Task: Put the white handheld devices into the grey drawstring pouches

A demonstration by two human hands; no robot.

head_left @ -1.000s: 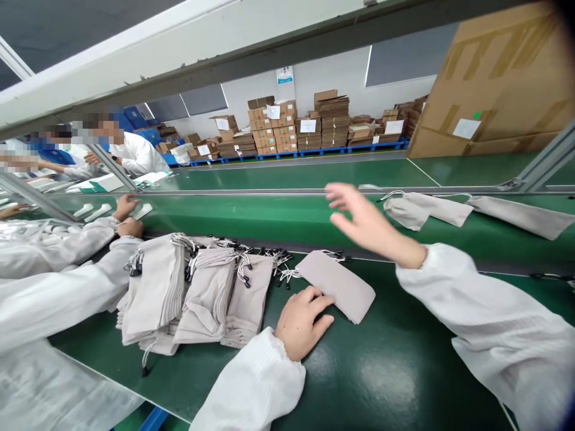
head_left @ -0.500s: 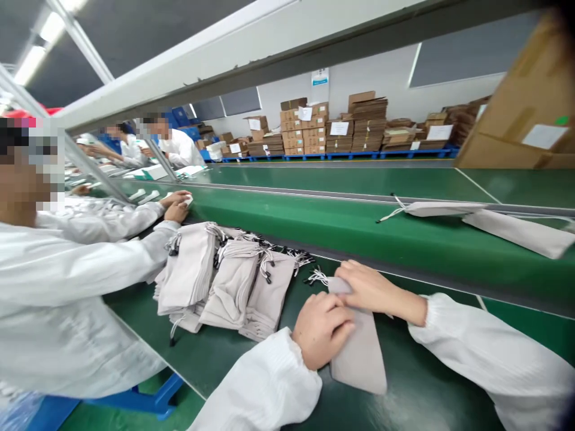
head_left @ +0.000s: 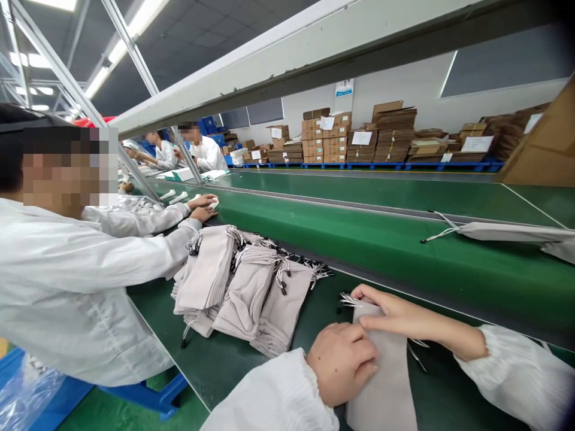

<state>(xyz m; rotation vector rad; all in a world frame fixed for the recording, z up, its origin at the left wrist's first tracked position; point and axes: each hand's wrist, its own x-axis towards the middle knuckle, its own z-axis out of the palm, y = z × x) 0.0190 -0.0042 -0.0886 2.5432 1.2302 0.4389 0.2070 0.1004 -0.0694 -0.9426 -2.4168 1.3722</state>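
Note:
A light grey drawstring pouch [head_left: 389, 377] lies flat on the green worktop in front of me, its white cords and black cord ends at the far end. My left hand [head_left: 344, 362] rests on the pouch's left edge, fingers curled and closed against it. At the cord end, my right hand [head_left: 381, 311] grips the top of the pouch, with the thumb on its face and the fingers around the far edge. The fingertips are partly hidden. More cord ends [head_left: 417, 353] stick out on the pouch's right side. To the left lie several stacks of similar pouches [head_left: 249, 293].
A co-worker in a white coat [head_left: 90, 269] sits close on my left, hands [head_left: 204, 206] at the belt's edge. Beyond the worktop runs a green conveyor belt [head_left: 314, 230] carrying grey pouches [head_left: 498, 231]. A metal beam [head_left: 269, 72] crosses overhead. Cardboard boxes [head_left: 326, 140] stand behind.
My view has turned left, shifting the scene rightward. My right hand has drawn back towards the pouch's cord end, its thumb now spread from the fingers. The left hand stays on the pouch.

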